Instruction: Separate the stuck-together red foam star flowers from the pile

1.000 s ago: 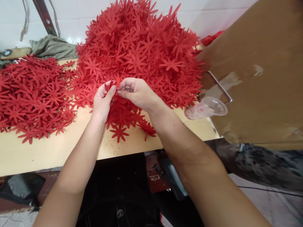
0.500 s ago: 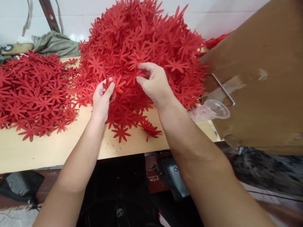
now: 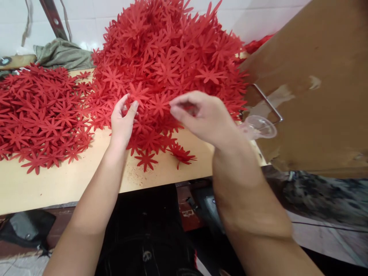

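Observation:
My left hand is curled, thumb and forefinger around the lower edge of a red flower cutout with narrow petals. Its other fingers are partly hidden. To the right, my right hand is blurred, its thumb and forefinger tips brought close together. A petal of another red flower lies right by those tips; whether they pinch anything I cannot make out. Both hands are at the front of a tall heap of similar red flowers.
A lower heap of red flowers spreads on the left of the pale table. A single flower lies near the front. On the right lean a brown cardboard sheet and a clear plastic cup. A grey-green cloth sits behind.
My right hand has drawn back from the heap, down and to the right. My left hand has stayed nearly in place, while the flower at its fingertips appears higher. The view has shifted slightly.

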Motion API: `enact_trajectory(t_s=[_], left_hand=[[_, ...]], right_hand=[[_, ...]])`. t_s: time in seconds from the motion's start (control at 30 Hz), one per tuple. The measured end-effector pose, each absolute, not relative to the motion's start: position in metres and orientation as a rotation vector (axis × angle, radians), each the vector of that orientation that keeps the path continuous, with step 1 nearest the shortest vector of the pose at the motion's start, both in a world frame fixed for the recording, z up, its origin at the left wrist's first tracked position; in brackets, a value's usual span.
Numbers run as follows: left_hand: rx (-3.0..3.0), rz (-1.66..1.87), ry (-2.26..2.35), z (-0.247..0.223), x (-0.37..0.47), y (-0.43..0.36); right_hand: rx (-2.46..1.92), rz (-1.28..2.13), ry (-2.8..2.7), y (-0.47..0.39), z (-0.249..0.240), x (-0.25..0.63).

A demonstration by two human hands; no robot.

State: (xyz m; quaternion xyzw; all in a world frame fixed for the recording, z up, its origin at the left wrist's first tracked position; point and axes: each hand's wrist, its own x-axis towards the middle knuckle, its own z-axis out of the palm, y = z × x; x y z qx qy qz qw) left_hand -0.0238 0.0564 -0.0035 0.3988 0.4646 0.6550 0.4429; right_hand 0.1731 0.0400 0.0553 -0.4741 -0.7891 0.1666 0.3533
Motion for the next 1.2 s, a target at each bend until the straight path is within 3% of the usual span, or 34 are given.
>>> enact_trajectory(t_s=[0.1, 0.27, 0.47, 0.9, 1.2], left_hand=[[1.064, 1.612, 1.236, -0.013, -0.029, 0.063], [1.508, 1.645, 1.395, -0.023, -0.043, 0.071], [1.792, 1.710, 1.527, -0.009, -0.041, 0.057], [1.279, 1.177, 0.855, 0.016, 0.022, 0.014], [1.057, 1.253, 0.880, 0.007, 0.023, 0.021]], right_hand=[[-1.301, 0.581, -2.275, 0.000, 0.052, 0.204], [-1.582, 0.524, -2.369, -0.029, 0.016, 0.212], [-1.625, 0.696, -1.869, -0.015, 0.004, 0.198], [-1.158, 1.153, -1.366, -0.001, 0.009, 0.164], [-1.123, 1.225, -1.356, 0.003, 0.007, 0.157]])
